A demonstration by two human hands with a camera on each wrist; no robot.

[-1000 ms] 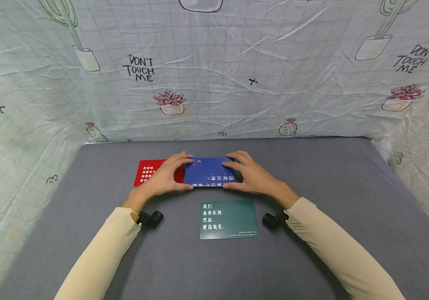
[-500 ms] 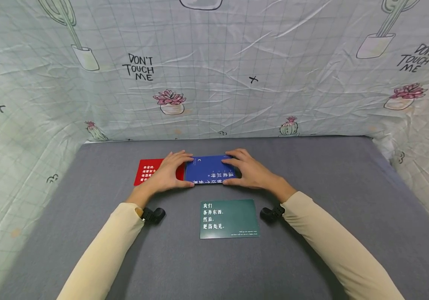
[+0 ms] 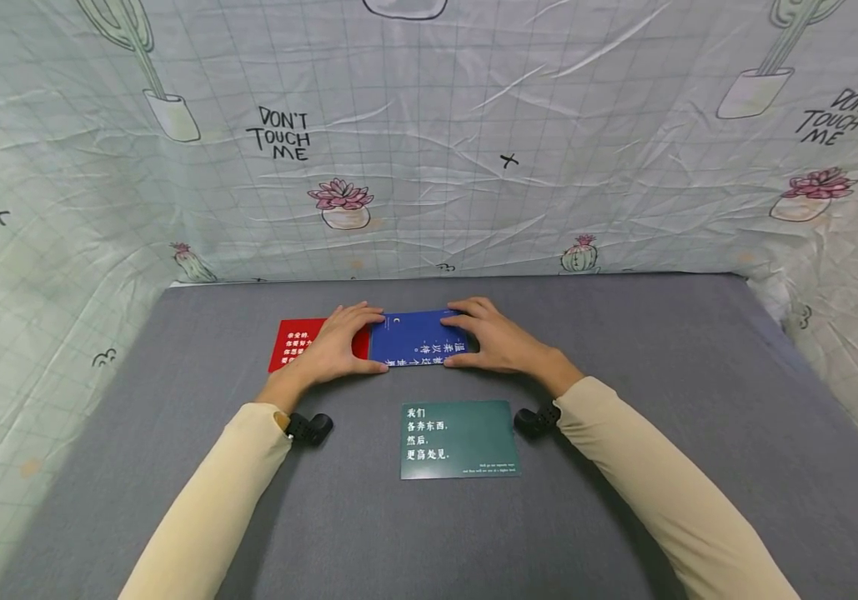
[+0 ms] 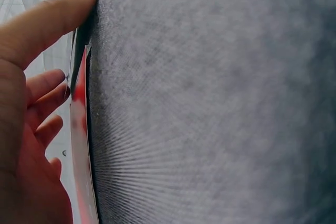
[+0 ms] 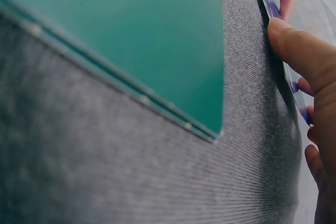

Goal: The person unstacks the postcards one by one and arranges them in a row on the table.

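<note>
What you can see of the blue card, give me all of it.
The blue card is a thin rectangle, like stiff paper, lettered face up. A small pale crescent sits near its far left corner; white Chinese characters, upside down in the head view, run along the near side. The left hand and right hand hold its ends, thumbs at the near edge, fingers at the far. It is right of the red card, seemingly raised off the table; whether the cards touch is unclear.

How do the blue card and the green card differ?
The blue card is held between the left hand and right hand; the green card lies untouched on the table. In the head view, the blue card reads upside down, the green card upright. Both bear white Chinese characters.
</note>
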